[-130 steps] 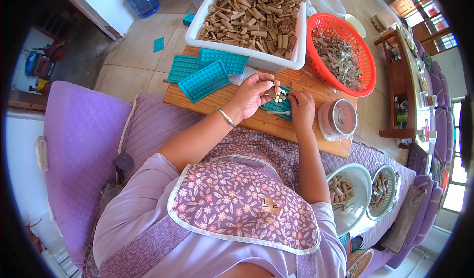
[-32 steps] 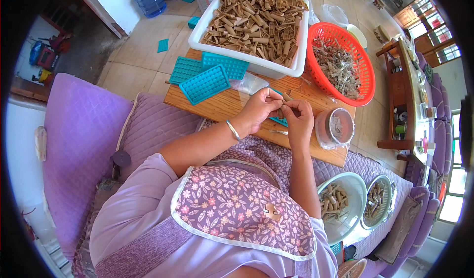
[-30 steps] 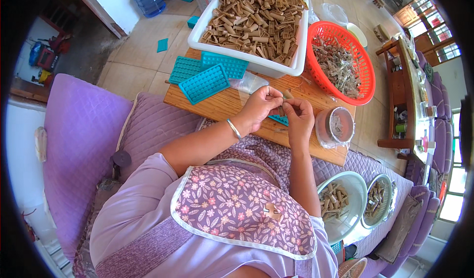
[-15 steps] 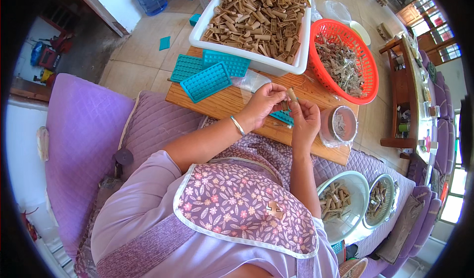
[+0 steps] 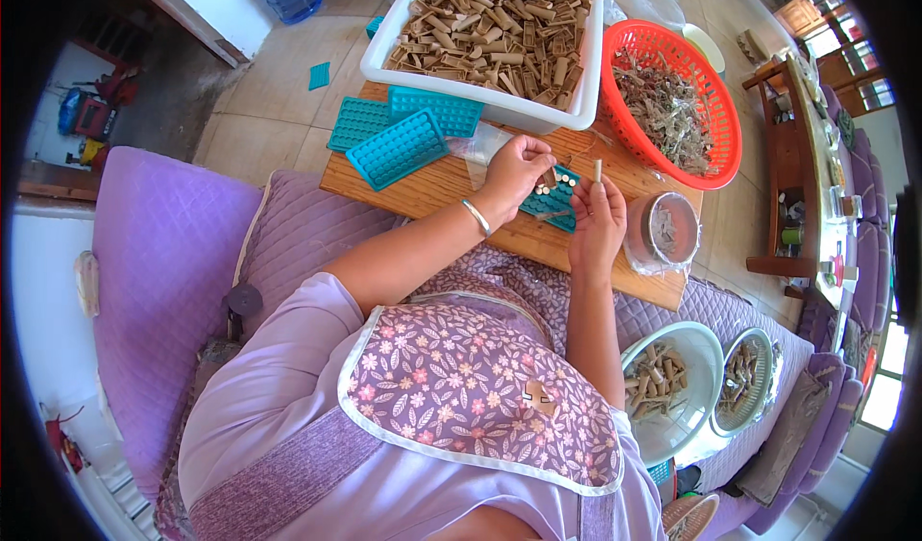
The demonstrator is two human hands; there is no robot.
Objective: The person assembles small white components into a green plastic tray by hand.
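Observation:
My left hand, with a silver bangle at the wrist, pinches a small dark brown piece. My right hand holds a short tan tube-like piece upright between thumb and fingers. The two pieces are apart. Between and below the hands lies a teal dimpled tray on the wooden table. Small pale round bits sit in some of its hollows. My left fingers partly cover that tray.
A white tub piled with brown curved pieces stands behind. Beside it are a red basket of shreds and a round container. Several teal trays lie left. Pale green bowls of tan pieces sit right.
My hands have moved apart. The tan piece now stands upright in my right hand, away from the brown piece in my left. More of the teal tray and its pale bits shows.

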